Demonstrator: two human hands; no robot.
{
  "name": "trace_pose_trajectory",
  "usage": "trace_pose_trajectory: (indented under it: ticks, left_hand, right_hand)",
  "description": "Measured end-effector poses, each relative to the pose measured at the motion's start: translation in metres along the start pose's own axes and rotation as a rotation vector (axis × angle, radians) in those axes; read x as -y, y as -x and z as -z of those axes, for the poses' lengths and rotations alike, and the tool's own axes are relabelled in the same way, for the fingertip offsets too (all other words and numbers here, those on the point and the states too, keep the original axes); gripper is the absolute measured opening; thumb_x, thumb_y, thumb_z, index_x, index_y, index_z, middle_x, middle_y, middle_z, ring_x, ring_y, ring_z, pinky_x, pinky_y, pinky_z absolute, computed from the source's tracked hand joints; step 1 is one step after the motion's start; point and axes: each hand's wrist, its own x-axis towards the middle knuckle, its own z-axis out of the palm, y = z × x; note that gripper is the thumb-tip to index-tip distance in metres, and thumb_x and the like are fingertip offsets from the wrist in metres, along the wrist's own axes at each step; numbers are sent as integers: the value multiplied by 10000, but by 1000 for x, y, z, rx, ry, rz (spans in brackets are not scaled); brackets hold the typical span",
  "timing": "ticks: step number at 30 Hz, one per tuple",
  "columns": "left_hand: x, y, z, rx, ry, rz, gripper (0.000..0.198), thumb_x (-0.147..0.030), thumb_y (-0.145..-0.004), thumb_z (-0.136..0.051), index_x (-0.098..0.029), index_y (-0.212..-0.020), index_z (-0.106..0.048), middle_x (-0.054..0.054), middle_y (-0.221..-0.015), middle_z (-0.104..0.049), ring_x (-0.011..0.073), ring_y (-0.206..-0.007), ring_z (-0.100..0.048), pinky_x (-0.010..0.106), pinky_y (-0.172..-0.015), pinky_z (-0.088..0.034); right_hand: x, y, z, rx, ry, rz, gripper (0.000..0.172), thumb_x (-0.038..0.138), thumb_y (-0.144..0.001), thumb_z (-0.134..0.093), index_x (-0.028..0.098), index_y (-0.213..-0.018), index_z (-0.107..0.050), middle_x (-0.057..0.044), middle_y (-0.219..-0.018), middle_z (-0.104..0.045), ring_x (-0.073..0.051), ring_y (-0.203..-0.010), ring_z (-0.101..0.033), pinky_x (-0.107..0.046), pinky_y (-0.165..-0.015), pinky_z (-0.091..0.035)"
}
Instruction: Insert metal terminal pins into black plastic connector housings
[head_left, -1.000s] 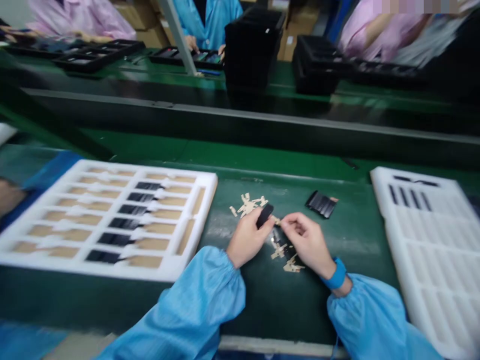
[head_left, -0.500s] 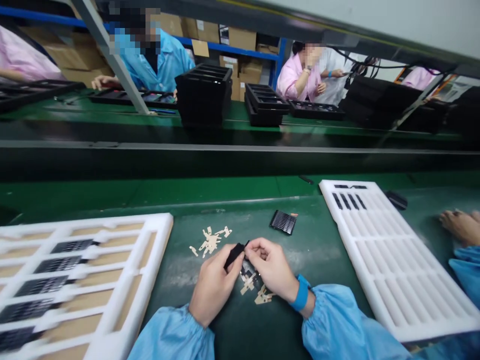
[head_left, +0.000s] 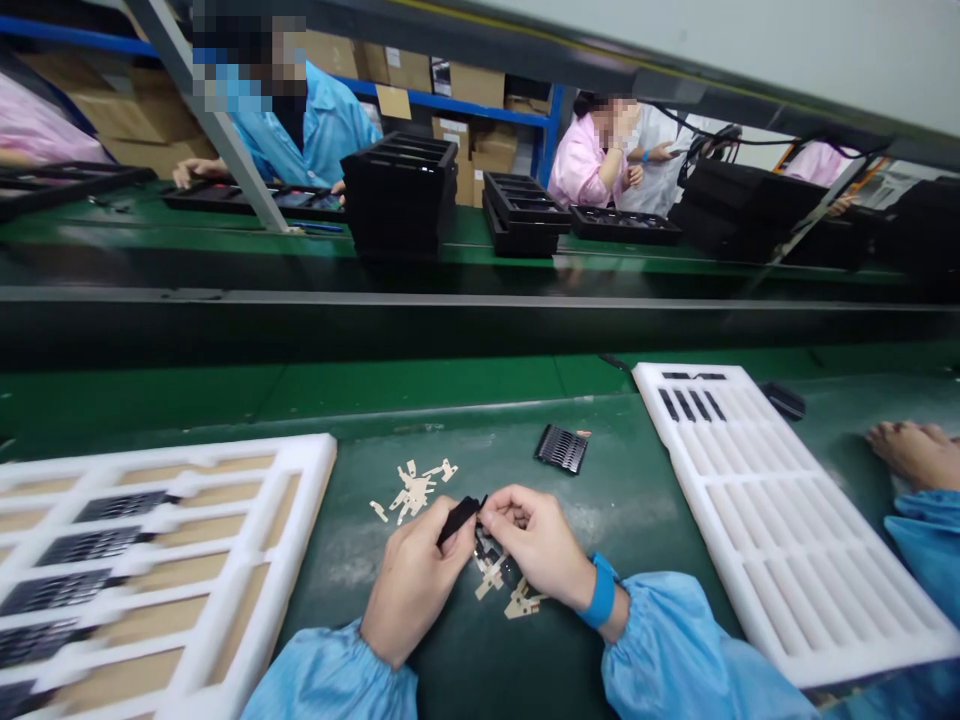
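Note:
My left hand [head_left: 414,582] pinches a small flat black part [head_left: 458,519] above the green mat [head_left: 630,520]. My right hand [head_left: 536,545], with a blue wristband, has its fingertips closed on the part's right end. Under my hands lie small beige tabs [head_left: 517,598] and a few dark bits. A second heap of beige tabs [head_left: 409,487] lies just beyond my left hand. A stack of black parts [head_left: 562,448] rests further back on the mat.
A white foam tray [head_left: 240,590] at left holds several black parts in slots. A white slotted foam tray [head_left: 787,540] lies at right, with another person's hand [head_left: 911,452] beside it. Beyond a dark conveyor [head_left: 480,320], people work among stacked black trays [head_left: 397,190].
The camera tilted up from a second ago, showing the far bench and people. My hands stay together on the black part, shifted slightly left and down in view.

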Motion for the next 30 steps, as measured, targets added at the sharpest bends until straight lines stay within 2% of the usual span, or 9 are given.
trace_pose_trajectory:
  ticks: [4,7,9,15,20,25,30]
  left_hand:
    - [-2,0,0,-17,3,0,213,-356,-968,-522,-206,-839,-603,-53,-615,-530,119,-565,-543,223,-588,-399]
    - [-2,1,0,-12,47,-11,197,-369,-977,-532,-217,-1016,-652,-27,-783,-661,132,-702,-635,220,-686,-457]
    - [-2,2,0,11,72,-24,217,-376,-984,-531,-230,-1086,-654,-16,-886,-695,134,-782,-659,220,-737,-468]
    - [0,4,-3,25,49,-32,203,-347,-980,-507,-211,-913,-643,-44,-677,-565,117,-620,-562,221,-633,-407]
    - [2,3,-3,55,56,3,195,-317,-968,-493,-206,-906,-641,-41,-707,-588,114,-636,-567,215,-639,-406]
    - [-1,1,0,32,50,8,206,-326,-949,-512,-197,-831,-620,-45,-651,-550,112,-601,-542,211,-605,-390]
    - [-3,0,2,50,81,9,243,-381,-970,-510,-199,-871,-637,-37,-678,-589,120,-614,-563,212,-611,-405]
  right_hand:
    - [1,-1,1,1,-19,-14,252,412,-865,-693,162,-846,-683,-10,-708,-630,-112,-592,-511,-241,-567,-415]
    - [1,-2,1,-1,-47,-32,305,469,-855,-710,168,-831,-670,-7,-696,-627,-106,-560,-499,-234,-530,-398]
    - [0,-2,1,2,-52,-31,335,498,-851,-716,167,-835,-672,-8,-697,-628,-105,-561,-498,-233,-533,-402]
    - [-2,-2,2,16,-57,-33,370,523,-844,-719,156,-852,-675,-16,-699,-625,-113,-584,-512,-235,-542,-419]
    - [3,-2,2,33,-50,-30,309,460,-849,-720,155,-843,-666,0,-685,-601,-101,-574,-496,-234,-552,-405]
    - [3,-2,2,26,-64,-28,278,433,-839,-733,164,-838,-663,3,-691,-609,-104,-586,-497,-234,-562,-409]
    - [1,-3,2,19,-64,-26,277,441,-843,-723,172,-840,-659,7,-686,-597,-106,-569,-487,-238,-538,-393]
